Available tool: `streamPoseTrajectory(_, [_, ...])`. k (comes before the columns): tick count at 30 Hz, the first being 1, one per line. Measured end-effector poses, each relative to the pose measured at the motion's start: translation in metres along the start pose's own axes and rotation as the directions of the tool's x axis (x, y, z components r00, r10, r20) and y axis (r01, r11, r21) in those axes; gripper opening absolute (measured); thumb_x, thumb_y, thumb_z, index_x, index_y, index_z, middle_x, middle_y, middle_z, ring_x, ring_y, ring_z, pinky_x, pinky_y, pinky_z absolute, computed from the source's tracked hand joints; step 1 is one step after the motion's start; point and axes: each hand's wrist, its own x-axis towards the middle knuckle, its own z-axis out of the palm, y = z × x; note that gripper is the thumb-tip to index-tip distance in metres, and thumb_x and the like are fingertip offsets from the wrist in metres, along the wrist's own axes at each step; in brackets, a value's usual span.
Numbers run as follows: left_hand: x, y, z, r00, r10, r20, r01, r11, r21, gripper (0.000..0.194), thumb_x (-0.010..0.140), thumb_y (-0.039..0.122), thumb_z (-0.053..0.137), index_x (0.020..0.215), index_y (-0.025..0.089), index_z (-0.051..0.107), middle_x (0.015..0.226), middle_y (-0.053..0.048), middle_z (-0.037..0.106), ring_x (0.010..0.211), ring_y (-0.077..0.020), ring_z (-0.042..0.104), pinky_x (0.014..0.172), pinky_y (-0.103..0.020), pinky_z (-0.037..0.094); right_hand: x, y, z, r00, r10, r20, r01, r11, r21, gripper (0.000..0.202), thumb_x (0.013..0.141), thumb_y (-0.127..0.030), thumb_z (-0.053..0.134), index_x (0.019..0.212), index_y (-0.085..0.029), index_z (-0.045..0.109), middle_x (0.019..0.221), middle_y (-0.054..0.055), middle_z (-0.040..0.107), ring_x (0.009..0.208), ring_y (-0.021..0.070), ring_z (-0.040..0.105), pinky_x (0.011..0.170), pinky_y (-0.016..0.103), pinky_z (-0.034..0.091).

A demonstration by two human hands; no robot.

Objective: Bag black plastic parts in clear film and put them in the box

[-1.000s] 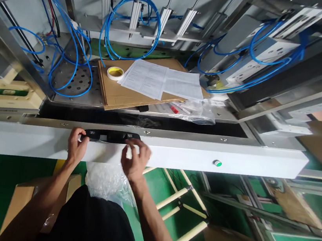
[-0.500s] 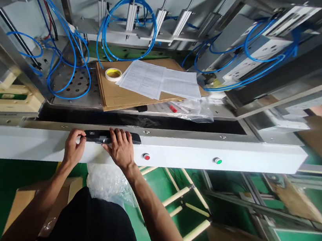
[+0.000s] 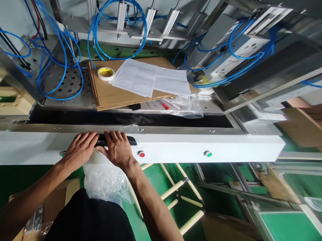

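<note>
Our left hand lies over the left end of a black part on the white front rail, whether clasped or merely resting we cannot tell. Our right hand, fingers over the top and thumb on the near side, clasps its middle, the pair presumably so placed to steady its length; red button just beside, green button farther right. Behind, again from the left: tape roll and papers on cardboard, apparently set there for easy reach.
</note>
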Motion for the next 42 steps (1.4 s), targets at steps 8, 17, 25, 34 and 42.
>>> streamPoseTrajectory(8, [0.015, -0.009, -0.009, 0.999, 0.020, 0.041, -0.017, 0.998, -0.060, 0.046, 0.088, 0.008, 0.058, 0.133, 0.017, 0.062, 0.130, -0.016, 0.072, 0.116, -0.0325, 0.066, 0.099, -0.046, 0.050, -0.015, -0.004, -0.007, 0.992, -0.024, -0.124, 0.022, 1.000, -0.019, 0.059, 0.097, -0.041, 0.071, 0.150, -0.021, 0.055, 0.135, 0.015, 0.069, 0.129, 0.0327, 0.057, 0.114, 0.050, 0.039])
streamPoseTrajectory(17, [0.030, -0.022, -0.022, 0.996, 0.079, -0.028, -0.083, 0.982, -0.168, 0.070, 0.086, 0.032, 0.076, 0.149, 0.020, 0.047, 0.145, -0.018, 0.061, 0.134, -0.0374, 0.056, 0.117, -0.054, 0.043, 0.003, 0.018, -0.018, 0.999, -0.036, 0.025, 0.036, 0.999, 0.030, 0.036, 0.107, -0.028, 0.054, 0.142, -0.020, 0.061, 0.112, 0.011, 0.075, 0.101, 0.0253, 0.067, 0.090, 0.040, 0.047])
streamPoseTrajectory(25, [0.022, -0.025, -0.011, 0.993, 0.122, 0.004, -0.120, 0.984, -0.130, 0.046, 0.088, 0.022, 0.075, 0.131, 0.024, 0.059, 0.127, -0.014, 0.070, 0.118, -0.0333, 0.065, 0.107, -0.049, 0.050, 0.019, 0.025, -0.025, 0.987, 0.026, 0.159, -0.037, 0.997, 0.065, 0.028, 0.107, -0.038, 0.054, 0.117, -0.021, 0.074, 0.101, 0.009, 0.076, 0.090, 0.0222, 0.071, 0.083, 0.035, 0.050])
streamPoseTrajectory(34, [0.027, -0.027, -0.008, 0.992, 0.126, -0.021, -0.128, 0.971, -0.200, 0.040, 0.089, 0.024, 0.070, 0.127, 0.020, 0.059, 0.120, -0.016, 0.071, 0.111, -0.0330, 0.067, 0.099, -0.047, 0.054, 0.010, 0.014, -0.013, 0.996, 0.053, -0.072, -0.049, 0.997, 0.056, 0.058, 0.098, -0.062, 0.062, 0.130, -0.014, 0.069, 0.122, 0.017, 0.067, 0.113, 0.0310, 0.056, 0.106, 0.049, 0.045])
streamPoseTrajectory(42, [0.032, -0.033, -0.015, 0.991, 0.124, 0.041, -0.116, 0.980, -0.159, 0.038, 0.083, 0.025, 0.077, 0.119, 0.023, 0.067, 0.115, -0.013, 0.071, 0.106, -0.0328, 0.067, 0.095, -0.046, 0.055, -0.006, 0.020, -0.006, 0.999, 0.011, -0.049, -0.008, 0.998, 0.059, 0.061, 0.093, -0.030, 0.076, 0.150, -0.023, 0.055, 0.123, 0.013, 0.071, 0.111, 0.0279, 0.062, 0.099, 0.042, 0.049])
